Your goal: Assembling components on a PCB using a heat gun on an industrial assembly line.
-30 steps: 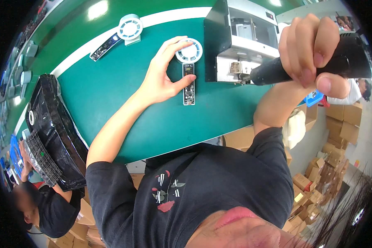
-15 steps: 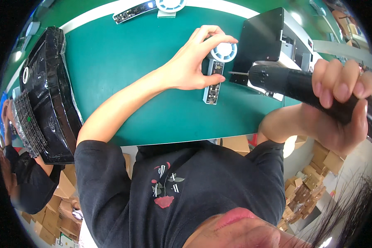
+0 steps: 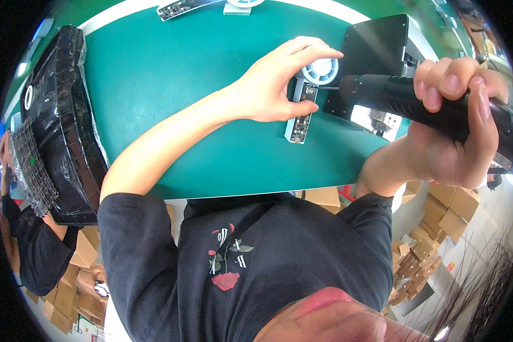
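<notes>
Lying on the green bench top, a small handheld fan (image 3: 319, 73) has a round pale-blue head and a narrow handle with its circuit board (image 3: 300, 122) exposed. My left hand (image 3: 282, 80) grips it from the left, fingers curved over the head and thumb pressed on the handle's board. A black electric screwdriver (image 3: 382, 91) is wrapped in the fingers of my right hand (image 3: 456, 114). It is held almost level, its thin bit pointing left. The bit's tip reaches the handle's upper end, just below the round head; whether it sits in a screw I cannot tell.
Behind the screwdriver stands a black-and-silver boxy machine (image 3: 376, 45). Another fan with an exposed board (image 3: 179, 8) lies at the far edge. A black plastic-wrapped bin (image 3: 62, 131) stands on the left, with another person's arm (image 3: 54, 228) beyond it. Cardboard boxes (image 3: 422, 251) lie on the floor.
My right hand has moved the screwdriver left and slightly up, bringing its tip to the fan's handle. My left hand keeps its grip on the fan. The whole view has shifted slightly.
</notes>
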Available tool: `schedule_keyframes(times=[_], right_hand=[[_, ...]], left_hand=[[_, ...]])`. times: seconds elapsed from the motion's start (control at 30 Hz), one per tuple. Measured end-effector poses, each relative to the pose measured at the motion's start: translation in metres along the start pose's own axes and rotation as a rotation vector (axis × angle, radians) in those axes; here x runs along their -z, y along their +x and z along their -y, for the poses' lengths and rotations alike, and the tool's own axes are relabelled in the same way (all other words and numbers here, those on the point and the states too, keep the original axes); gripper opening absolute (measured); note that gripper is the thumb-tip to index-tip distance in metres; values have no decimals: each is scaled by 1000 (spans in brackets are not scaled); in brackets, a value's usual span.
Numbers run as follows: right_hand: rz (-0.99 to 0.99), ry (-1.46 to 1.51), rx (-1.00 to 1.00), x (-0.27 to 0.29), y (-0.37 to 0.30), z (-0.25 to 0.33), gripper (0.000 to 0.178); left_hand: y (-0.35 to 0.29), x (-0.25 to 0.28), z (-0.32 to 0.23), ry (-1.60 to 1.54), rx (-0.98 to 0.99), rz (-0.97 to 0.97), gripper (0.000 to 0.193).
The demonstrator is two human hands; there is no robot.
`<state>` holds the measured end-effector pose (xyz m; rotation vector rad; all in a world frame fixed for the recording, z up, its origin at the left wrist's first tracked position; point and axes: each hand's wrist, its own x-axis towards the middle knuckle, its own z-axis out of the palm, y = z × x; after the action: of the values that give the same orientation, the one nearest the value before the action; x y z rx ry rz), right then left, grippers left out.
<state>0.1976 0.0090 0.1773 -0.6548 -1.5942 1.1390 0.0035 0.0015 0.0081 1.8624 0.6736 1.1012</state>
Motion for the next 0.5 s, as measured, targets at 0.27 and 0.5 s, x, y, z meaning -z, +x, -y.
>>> schedule_keyframes(times=[0.27,0.5], right_hand=[[109,37,49,-18,3,-5,13],[522,146,157,8,29,-21,19]], left_hand=[[1,2,1,36,-5,11,76],[3,2,0,39,-59,13,78]])
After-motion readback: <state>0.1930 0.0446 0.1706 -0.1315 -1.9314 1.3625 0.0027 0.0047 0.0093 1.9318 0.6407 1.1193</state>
